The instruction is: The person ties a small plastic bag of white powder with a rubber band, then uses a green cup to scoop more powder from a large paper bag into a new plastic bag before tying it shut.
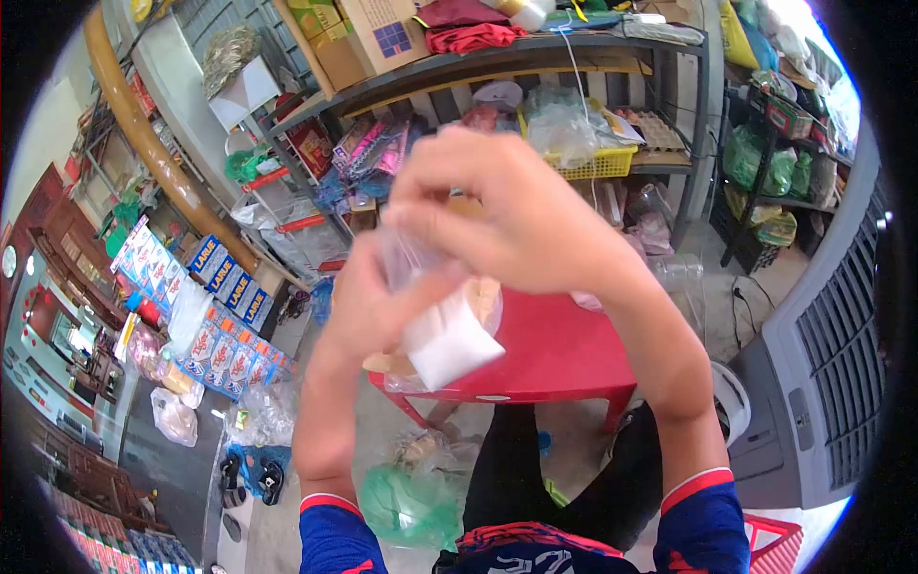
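Observation:
A small clear plastic bag [451,342] with white contents in its bottom hangs in front of me, over a red table [564,344]. My left hand [378,301] is closed around the middle of the bag, thumb across its front. Above it, my right hand [483,206] has its fingers curled together at the bag's upper end; part of the clear film shows below them. The exact grip of those fingertips is hidden. Behind the bag, more tan, plastic-wrapped items [486,298] lie on the table, partly covered by my hands.
A metal shelf [535,48] with boxes and a yellow basket [593,165] stands behind the table. Beer cartons [225,344] are stacked at left. A green plastic bag [411,502] lies on the floor. A grey louvred appliance [832,373] stands at right.

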The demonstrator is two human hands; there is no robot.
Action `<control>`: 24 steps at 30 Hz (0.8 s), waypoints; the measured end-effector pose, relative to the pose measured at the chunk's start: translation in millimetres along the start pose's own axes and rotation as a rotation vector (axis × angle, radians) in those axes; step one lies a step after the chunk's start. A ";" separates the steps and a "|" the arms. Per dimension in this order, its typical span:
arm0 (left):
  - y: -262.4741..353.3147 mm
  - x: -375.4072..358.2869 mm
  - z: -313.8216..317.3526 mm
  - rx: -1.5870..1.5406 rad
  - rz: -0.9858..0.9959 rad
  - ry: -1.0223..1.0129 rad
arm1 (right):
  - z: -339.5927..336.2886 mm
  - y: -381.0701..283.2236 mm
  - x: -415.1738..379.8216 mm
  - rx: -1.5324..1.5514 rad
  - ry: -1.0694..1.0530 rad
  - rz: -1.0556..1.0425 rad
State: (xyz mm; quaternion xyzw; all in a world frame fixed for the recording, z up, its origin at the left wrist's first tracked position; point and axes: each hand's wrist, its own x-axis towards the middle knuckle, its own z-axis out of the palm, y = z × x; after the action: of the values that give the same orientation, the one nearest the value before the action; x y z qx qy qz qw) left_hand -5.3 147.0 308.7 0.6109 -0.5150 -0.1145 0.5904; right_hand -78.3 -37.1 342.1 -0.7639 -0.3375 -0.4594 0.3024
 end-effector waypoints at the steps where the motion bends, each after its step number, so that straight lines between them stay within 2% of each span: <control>1: -2.3 -4.3 16.5 0.009 0.002 0.016 | -5.5 -8.3 -12.3 0.032 -0.062 0.066; 5: -41.0 -32.3 73.1 -0.135 -0.063 0.014 | -20.7 -26.2 -75.0 0.006 -0.059 0.199; 8: -73.6 -58.2 115.3 -0.103 -0.095 0.020 | -27.4 -32.6 -135.3 0.135 -0.066 0.409; 10: -79.1 -66.3 136.3 -0.115 -0.086 0.003 | -29.9 -38.6 -186.6 0.164 0.148 0.607; 11: -89.9 -67.9 142.7 -0.203 -0.036 -0.015 | -24.6 -43.4 -219.4 0.216 0.288 0.802; 12: -100.2 -70.2 146.9 -0.288 0.013 -0.030 | -16.9 -47.2 -255.5 0.337 0.380 0.951; 13: -108.1 -74.4 146.5 -0.192 0.027 -0.034 | -3.6 -49.0 -293.3 0.463 0.471 1.094; 14: -114.8 -76.8 148.2 -0.137 0.031 -0.053 | 24.3 -48.8 -336.7 0.759 0.593 1.321; 16: -126.5 -80.2 151.2 -0.021 0.042 -0.091 | 54.6 -58.8 -370.4 1.315 0.569 1.554; 18: -133.4 -83.8 157.3 0.053 0.030 -0.191 | 88.0 -62.9 -403.0 1.856 0.438 1.511; 20: -142.6 -89.8 163.9 0.090 0.010 -0.300 | 117.6 -60.3 -427.8 2.226 0.300 1.377; 21: -149.8 -94.1 165.5 0.099 0.001 -0.351 | 139.2 -61.0 -450.4 2.379 0.299 1.184; 23: -162.7 -105.8 161.7 0.107 -0.051 -0.458 | 167.7 -64.4 -487.6 2.590 0.408 0.931; 24: -165.3 -111.4 159.9 0.140 -0.071 -0.406 | 166.4 -64.5 -489.8 2.659 0.520 0.888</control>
State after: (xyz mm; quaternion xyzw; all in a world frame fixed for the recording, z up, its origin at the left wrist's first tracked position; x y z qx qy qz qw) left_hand -92.7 98.1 73.6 0.6325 -0.6082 -0.2199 0.4262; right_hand -218.0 12.9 -157.6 0.1472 -0.1827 0.2003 0.9512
